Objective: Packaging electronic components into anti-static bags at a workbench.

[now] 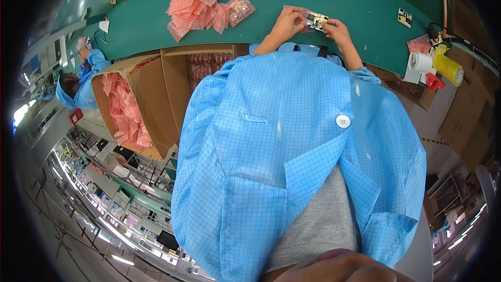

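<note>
Across the near part of the green bench [360,0], a small circuit board [316,21] sits between the person's two hands, its white, yellow and dark parts facing up. It lies at the fingertips rather than in either palm. The right hand [336,31] has thumb and forefinger closed in a narrow pinch on the board's right end. The left hand [288,22] is curled nearly closed at the opposite end, its fingertips on a clear bubble-wrap bag [308,30] that shows around the board's left part; whether they also press the board itself, I cannot tell, nor how far the board lies inside the bag.

Well to the left, pink bubble-wrap bags [190,8] lie in a loose heap, with a bagged board [241,9] at its right edge. Well to the right of the hands lies a bare second board [404,17], with a yellow tape roll [448,69] and a white roll [420,61] near the bench's right end.
</note>
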Demonstrator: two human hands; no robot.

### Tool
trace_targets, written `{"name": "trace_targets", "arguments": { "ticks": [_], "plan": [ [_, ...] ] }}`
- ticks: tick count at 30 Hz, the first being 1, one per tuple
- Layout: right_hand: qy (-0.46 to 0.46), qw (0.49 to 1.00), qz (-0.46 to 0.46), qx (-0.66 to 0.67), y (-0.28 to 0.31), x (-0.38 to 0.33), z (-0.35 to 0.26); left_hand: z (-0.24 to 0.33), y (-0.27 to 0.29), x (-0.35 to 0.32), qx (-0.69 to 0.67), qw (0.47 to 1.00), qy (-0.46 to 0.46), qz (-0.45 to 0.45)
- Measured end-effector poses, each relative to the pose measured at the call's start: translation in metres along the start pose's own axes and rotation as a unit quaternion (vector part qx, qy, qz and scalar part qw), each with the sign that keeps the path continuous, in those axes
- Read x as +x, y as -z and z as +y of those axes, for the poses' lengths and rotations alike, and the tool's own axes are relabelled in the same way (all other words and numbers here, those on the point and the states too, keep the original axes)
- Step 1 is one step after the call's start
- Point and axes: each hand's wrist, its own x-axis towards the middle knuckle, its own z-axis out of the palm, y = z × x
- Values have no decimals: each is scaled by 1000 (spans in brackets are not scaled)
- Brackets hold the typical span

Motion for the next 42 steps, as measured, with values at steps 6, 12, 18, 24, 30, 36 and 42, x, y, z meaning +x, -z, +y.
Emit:
{"name": "trace_targets", "arguments": {
  "ticks": [6,12,18,24,30,36,42],
  "plan": [
    [91,991,-39,-93,-14,-11,-7,4,5,3,22,1000,5,5],
    [36,998,-8,-56,-13,-18,-16,14,9,7,17,999,-23,38],
    [54,998,1,-23,-22,-20,-11,20,13,4,61,998,-24,24],
    [187,981,-26,-49,-19,-11,-4,33,14,14,54,995,-58,58],
    [94,995,-8,-18,-24,-26,-34,36,20,15,70,993,-57,73],
    [135,989,-52,-22,-23,-28,-40,56,24,17,97,992,-51,59],
    [163,980,-113,8,-14,-28,-37,65,27,15,5,992,35,119]
  ]
}}
